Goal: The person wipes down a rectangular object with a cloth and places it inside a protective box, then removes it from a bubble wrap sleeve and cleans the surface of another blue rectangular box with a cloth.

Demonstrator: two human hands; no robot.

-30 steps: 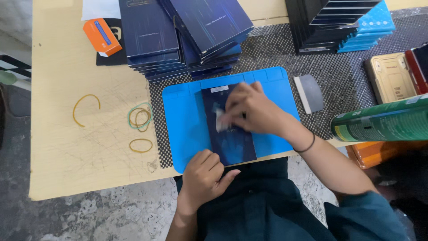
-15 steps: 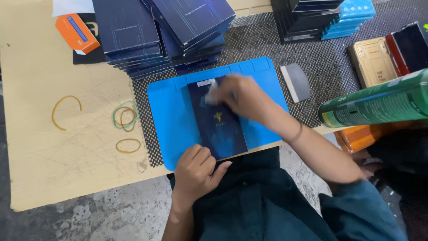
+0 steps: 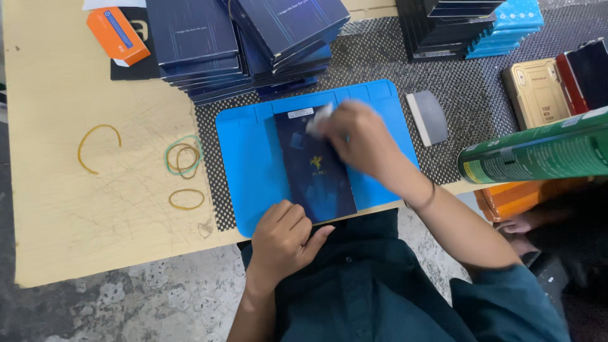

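Dark blue flat rectangular box [image 3: 316, 168] lying lengthwise on bright blue rubber work mat [image 3: 253, 158], near edge pinned by left hand [image 3: 285, 237] with fingers curled over the mat's front rim. Right hand [image 3: 361, 139] pressed on the box's far end, fingers pinched on a small white cloth or sticker [image 3: 318, 118], blurred. Stacks of matching dark blue boxes [image 3: 240, 44] just beyond the mat; coloured rubber bands [image 3: 183, 158] loose on pale wooden table [image 3: 76, 209] to the left
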